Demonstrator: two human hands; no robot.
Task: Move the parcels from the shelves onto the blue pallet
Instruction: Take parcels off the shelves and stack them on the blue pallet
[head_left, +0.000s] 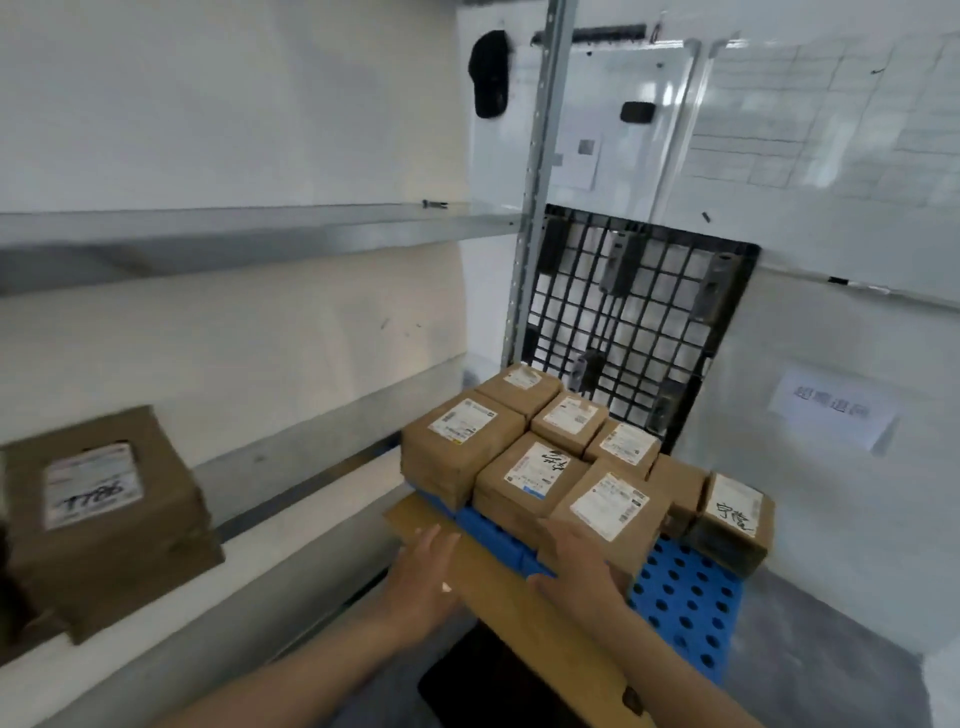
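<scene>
fingers straight, left hand and right hand press flat carton between them over blue pallet.

Left hand and right hand are resting flat on a long cardboard parcel lying against the blue pallet loaded with brown parcels.

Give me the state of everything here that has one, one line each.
Blue pallet: flat, partly loaded.
Stacked parcels: on the pallet, labels up.
Flat carton: held over the pallet's near edge.
Left hand: fingers straight, against the carton.
Right hand: on the carton, grip unclear.
Shelf parcel: not yet moved.
Black pallet: standing upright on edge.
</scene>
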